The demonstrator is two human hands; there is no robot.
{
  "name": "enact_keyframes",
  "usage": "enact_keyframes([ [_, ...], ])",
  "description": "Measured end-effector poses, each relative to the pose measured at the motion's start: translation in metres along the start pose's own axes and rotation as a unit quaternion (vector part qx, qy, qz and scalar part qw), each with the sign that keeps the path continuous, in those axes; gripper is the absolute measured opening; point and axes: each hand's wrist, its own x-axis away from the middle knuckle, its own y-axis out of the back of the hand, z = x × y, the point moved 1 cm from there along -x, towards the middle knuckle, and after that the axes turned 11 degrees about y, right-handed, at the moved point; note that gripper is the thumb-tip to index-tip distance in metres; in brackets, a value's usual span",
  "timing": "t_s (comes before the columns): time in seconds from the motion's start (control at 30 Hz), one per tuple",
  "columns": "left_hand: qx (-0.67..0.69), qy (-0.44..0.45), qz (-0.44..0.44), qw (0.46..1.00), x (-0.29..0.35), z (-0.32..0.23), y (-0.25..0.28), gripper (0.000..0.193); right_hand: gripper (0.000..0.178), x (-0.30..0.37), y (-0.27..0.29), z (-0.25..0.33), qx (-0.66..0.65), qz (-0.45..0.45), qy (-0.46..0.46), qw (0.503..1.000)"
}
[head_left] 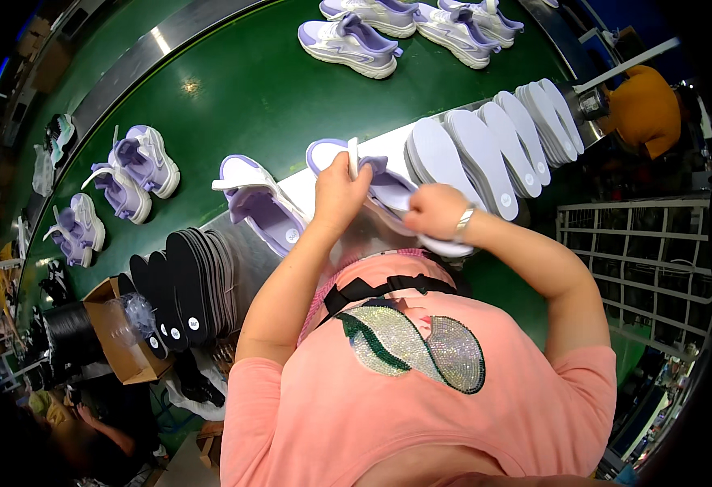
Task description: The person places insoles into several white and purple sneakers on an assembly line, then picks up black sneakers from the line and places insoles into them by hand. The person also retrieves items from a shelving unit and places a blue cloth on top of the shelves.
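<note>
A white and lavender sneaker (323,151) lies in front of me on the light work surface, its toe pointing away and to the left. My left hand (342,193) is closed on its upper by the tongue and the upright white strap. At the rear of the opening is my right hand (439,213), fingers curled and slightly blurred; it hides the heel area, and what its fingertips grip cannot be seen. Close by on the left lies a second sneaker (242,172), a lavender insole with a round white sticker inside it.
Stacks of pale insoles (435,152) line the right of the work surface. Black insoles (187,280) stand packed at the left, beside a cardboard box (120,329). More sneakers (348,47) rest on the green table (234,89). A wire rack (636,260) stands at the right.
</note>
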Motion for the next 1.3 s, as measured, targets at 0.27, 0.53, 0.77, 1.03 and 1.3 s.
enact_keyframes([
  [0.27, 0.03, -0.016, -0.043, 0.999, -0.003, 0.017, -0.006, 0.021, 0.013, -0.012, -0.026, -0.003, 0.317, -0.087, 0.141, 0.934],
  [0.53, 0.005, 0.008, -0.055, 0.998, -0.008, 0.023, -0.009, 0.024, 0.021, -0.02, -0.017, 0.006, 0.342, -0.024, 0.054, 0.938],
  [0.77, -0.006, 0.018, -0.063, 0.998, -0.007, 0.026, -0.009, 0.027, 0.024, 0.01, -0.002, 0.014, 0.313, -0.004, -0.008, 0.95],
  [1.03, 0.026, 0.01, -0.047, 0.998, -0.004, 0.021, -0.006, 0.025, 0.015, -0.052, -0.028, -0.003, 0.27, 0.055, 0.083, 0.958],
  [1.3, 0.045, -0.008, -0.04, 0.998, -0.002, 0.023, -0.003, 0.023, 0.021, -0.089, -0.036, -0.013, 0.283, 0.279, 0.024, 0.917],
])
